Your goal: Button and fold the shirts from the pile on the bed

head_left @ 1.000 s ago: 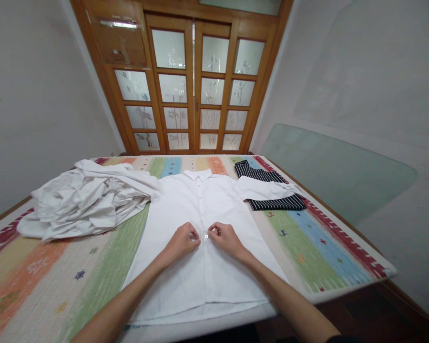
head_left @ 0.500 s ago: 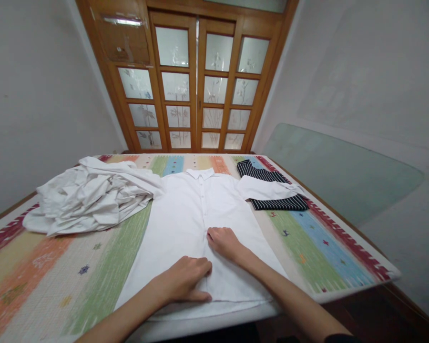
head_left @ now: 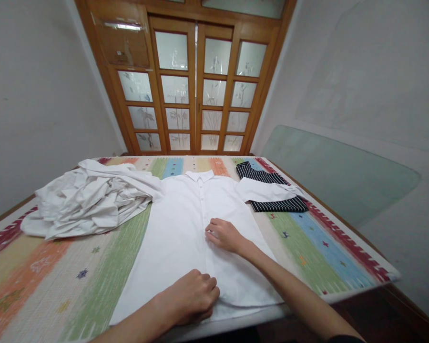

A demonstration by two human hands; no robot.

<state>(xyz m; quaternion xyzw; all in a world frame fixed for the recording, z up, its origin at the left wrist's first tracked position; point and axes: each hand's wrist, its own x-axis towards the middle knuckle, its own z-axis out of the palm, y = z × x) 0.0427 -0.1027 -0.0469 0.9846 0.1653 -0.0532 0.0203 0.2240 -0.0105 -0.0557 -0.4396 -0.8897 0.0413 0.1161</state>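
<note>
A white collared shirt lies front up with its button placket running down the middle. My left hand is closed at the shirt's bottom hem, its fingers curled under around the cloth near the placket. Higher up, my right hand hovers at or just over the placket, fingers loosely bent and a little apart. Whether its fingertips touch the fabric is hard to see. One shirt sleeve stretches right over a black garment with white stripes; the other reaches left to a crumpled heap of white cloth.
Beneath everything is a bed-like surface with a striped, patterned cover. Behind its far edge stand wooden doors with glass panes. A pale green glass-like panel leans by the right wall.
My left hand has moved down to the hem and its fingers have curled closed. My right hand has shifted slightly up, its fingers loosening. The hem edge has shifted a little.
</note>
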